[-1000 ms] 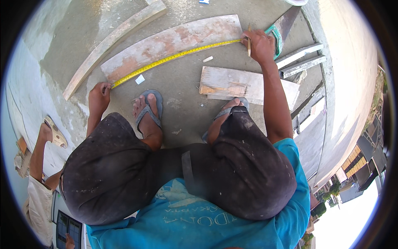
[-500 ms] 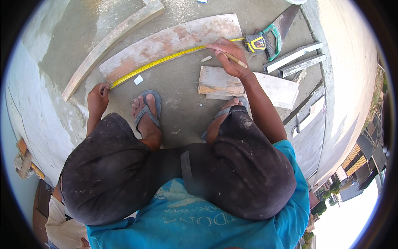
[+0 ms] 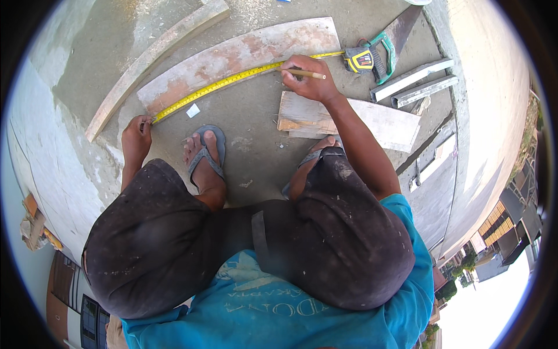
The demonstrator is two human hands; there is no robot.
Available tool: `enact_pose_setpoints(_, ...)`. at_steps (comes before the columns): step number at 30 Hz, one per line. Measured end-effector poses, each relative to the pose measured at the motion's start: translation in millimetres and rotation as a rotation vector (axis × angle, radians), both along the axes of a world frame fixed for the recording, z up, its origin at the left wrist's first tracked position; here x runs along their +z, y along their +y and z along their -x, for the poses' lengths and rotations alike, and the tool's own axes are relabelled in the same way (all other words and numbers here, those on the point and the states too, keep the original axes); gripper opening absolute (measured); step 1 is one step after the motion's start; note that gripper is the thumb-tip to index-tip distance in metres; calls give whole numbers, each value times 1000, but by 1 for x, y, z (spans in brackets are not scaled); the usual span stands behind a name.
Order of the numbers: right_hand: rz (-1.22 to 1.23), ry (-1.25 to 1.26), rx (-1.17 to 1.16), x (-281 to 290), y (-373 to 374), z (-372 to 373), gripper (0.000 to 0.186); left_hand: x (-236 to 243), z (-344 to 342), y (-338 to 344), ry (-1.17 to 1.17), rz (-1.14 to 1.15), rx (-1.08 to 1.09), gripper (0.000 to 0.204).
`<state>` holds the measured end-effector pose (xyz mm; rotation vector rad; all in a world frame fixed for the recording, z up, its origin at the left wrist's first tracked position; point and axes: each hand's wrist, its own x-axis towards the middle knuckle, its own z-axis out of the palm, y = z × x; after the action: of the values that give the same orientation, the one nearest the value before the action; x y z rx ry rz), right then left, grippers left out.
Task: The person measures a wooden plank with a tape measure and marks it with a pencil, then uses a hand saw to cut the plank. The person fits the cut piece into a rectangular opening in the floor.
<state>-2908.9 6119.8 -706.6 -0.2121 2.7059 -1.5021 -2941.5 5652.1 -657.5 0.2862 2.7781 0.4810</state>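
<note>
A yellow tape measure blade (image 3: 212, 87) stretches along the near edge of a worn wooden board (image 3: 238, 55) on the concrete floor. My left hand (image 3: 136, 138) is closed on the blade's end, at the board's left corner. In my right hand (image 3: 314, 81) is a pencil (image 3: 309, 74), held almost level with its tip end close to the tape and the board's edge. The right fingers rest by the blade and hide a short stretch of it. At the far end of the blade lies the black and yellow tape measure case (image 3: 357, 60), beyond the board's right end.
A handsaw (image 3: 385, 52) with a green handle lies beside the case. Two metal bars (image 3: 423, 86) sit right of it. Short wooden boards (image 3: 378, 122) lie below my right hand. A long curved wooden strip (image 3: 139, 70) lies at left. My sandalled feet are close by.
My right hand has shifted slightly left along the tape, and the pencil has swung from slanting to nearly level. My left hand stays put. A person at lower left has mostly left view.
</note>
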Motion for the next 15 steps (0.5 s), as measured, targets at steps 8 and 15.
enact_pose_setpoints(8,-38,73,1,0,-2,0,10,3,0,2,-1,13,8,10)
enact_pose_setpoints(15,-75,79,7,-3,-2,0,11,2,-1,1,-3,-18,14,11)
